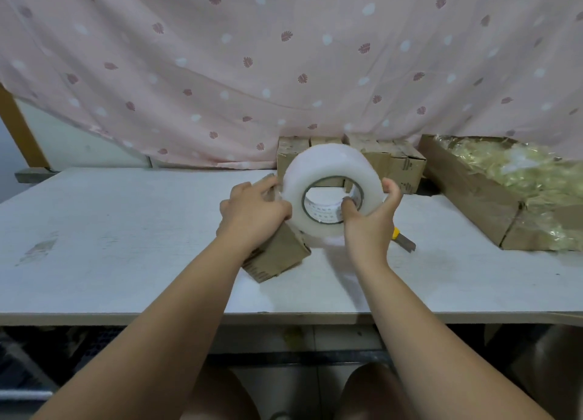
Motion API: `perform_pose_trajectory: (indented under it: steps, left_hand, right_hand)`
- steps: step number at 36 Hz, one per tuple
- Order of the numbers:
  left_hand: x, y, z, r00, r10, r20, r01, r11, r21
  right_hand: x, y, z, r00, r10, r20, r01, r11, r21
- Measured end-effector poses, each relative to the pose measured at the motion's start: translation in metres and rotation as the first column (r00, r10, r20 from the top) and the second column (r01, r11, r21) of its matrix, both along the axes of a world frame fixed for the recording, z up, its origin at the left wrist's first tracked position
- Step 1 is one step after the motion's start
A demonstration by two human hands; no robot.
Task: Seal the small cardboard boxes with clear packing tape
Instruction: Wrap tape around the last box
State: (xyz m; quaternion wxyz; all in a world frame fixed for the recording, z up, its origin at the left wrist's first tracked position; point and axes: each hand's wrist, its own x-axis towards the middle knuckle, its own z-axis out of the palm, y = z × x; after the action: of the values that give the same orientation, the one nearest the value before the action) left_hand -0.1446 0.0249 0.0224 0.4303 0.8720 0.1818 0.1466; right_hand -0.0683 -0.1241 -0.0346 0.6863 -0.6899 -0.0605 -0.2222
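A big roll of clear packing tape [328,173] is held up on edge above the white table [126,230], its hole facing me. My right hand [370,221] grips the roll, fingers hooked into the core and thumb round the outer rim. My left hand [252,211] lies curled over the top of a small cardboard box [277,258], fingertips at the roll's left edge where the tape comes off. The hand hides most of the box's top. Several more small cardboard boxes [407,164] stand in a row behind the roll, against the curtain.
A yellow-handled utility knife [403,239] lies on the table just right of my right wrist. A large open carton of pale shredded filler [504,192] fills the right side. A pink patterned curtain [284,72] hangs behind. The table's front edge [157,318] runs near my forearms.
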Motion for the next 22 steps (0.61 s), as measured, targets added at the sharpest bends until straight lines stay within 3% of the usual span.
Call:
perform_pose_trajectory:
  steps: [3,6,9,13,22]
  left_hand:
    - [-0.004,0.001,-0.005,0.991,-0.012,0.133,0.042,0.973,-0.228]
    - [-0.006,0.003,-0.015,0.975,-0.014,0.221,0.117,0.881,-0.459]
    - [-0.007,0.003,-0.030,0.967,-0.005,0.254,0.164,0.776,-0.609]
    - [-0.006,0.012,-0.042,0.959,0.016,0.283,0.168,0.773,-0.612]
    - [0.004,0.047,-0.036,0.912,-0.331,0.241,0.407,0.802,-0.437]
  right_hand:
    - [-0.001,0.005,0.024,0.999,0.006,0.036,-0.007,0.999,0.043]
    - [-0.005,0.014,0.043,0.997,0.064,0.040,-0.068,0.991,0.114]
    - [-0.008,0.024,0.046,0.979,0.200,-0.032,-0.199,0.979,0.046]
    - [-0.014,0.039,0.037,0.872,0.425,-0.243,-0.439,0.898,-0.004]
    - [-0.020,0.046,0.036,0.897,0.402,-0.186,-0.432,0.886,-0.169]
